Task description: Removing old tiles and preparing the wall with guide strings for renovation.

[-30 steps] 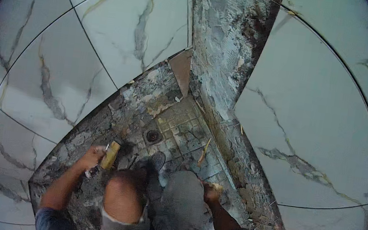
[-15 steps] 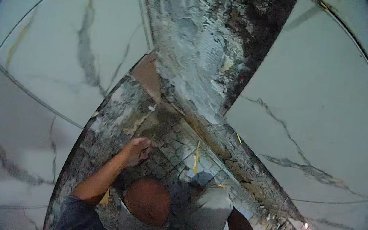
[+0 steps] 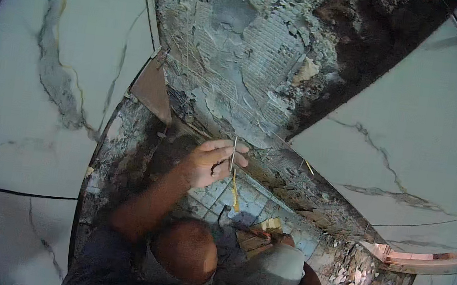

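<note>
My left hand point(image 3: 215, 165) is closed around a thin, straight metal rod point(image 3: 233, 153), held upright over the rough step edge ahead of me. Below its lower end, a yellow strip point(image 3: 236, 192) runs down across the small grey floor tiles point(image 3: 258, 195). Beyond my right knee, my right hand point(image 3: 285, 240) is partly hidden. At its fingers is a brownish-yellow, block-shaped thing point(image 3: 271, 225), with a brown flat part point(image 3: 251, 243) beside it. The exact kind of this object cannot be made out.
Ahead lies a strip of rough, grooved mortar point(image 3: 232, 68). White marble-patterned tiles flank it on the left point(image 3: 64, 161) and right point(image 3: 408, 137). A brown triangular piece point(image 3: 153, 89) sits at the left corner. Rubble point(image 3: 347, 273) and a pinkish ledge point(image 3: 426, 261) are at the right.
My left hand has risen forward and right, and the metal rod now shows in it. The brownish-yellow thing has come into sight by my right hand. The view has shifted.
</note>
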`<state>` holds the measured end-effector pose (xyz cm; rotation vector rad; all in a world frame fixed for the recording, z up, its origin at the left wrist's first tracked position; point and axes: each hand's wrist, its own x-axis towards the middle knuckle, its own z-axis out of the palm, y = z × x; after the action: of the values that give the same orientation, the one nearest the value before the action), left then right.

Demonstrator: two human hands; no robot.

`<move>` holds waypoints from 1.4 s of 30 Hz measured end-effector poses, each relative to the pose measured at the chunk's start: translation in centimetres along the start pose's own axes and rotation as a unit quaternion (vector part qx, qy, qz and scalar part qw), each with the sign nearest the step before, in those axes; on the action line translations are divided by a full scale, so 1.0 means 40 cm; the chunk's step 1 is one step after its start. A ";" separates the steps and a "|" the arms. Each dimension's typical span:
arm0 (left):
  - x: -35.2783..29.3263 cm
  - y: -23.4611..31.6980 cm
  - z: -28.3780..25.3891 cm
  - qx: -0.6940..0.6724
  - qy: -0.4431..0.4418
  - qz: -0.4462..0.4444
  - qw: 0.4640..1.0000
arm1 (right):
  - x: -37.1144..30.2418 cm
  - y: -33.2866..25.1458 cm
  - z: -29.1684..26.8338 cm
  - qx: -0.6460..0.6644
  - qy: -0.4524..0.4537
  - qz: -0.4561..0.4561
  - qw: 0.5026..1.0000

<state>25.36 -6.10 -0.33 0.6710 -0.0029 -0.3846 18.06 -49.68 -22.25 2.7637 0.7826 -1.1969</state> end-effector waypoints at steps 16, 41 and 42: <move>0.094 -0.045 -0.028 0.079 0.068 -0.004 0.995 | 0.025 -0.041 -0.013 -0.111 0.085 -0.132 0.981; 0.216 0.032 -0.026 0.053 -0.016 -0.051 0.997 | -0.283 -0.184 -0.327 0.103 0.288 -0.123 0.944; 0.216 0.033 -0.025 0.044 -0.024 -0.059 0.997 | -0.284 -0.189 -0.325 0.128 0.333 -0.170 0.919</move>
<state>33.99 -7.56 -1.33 0.7504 -0.0257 -0.5161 16.84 -45.17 -4.01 3.3991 1.2710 -0.3472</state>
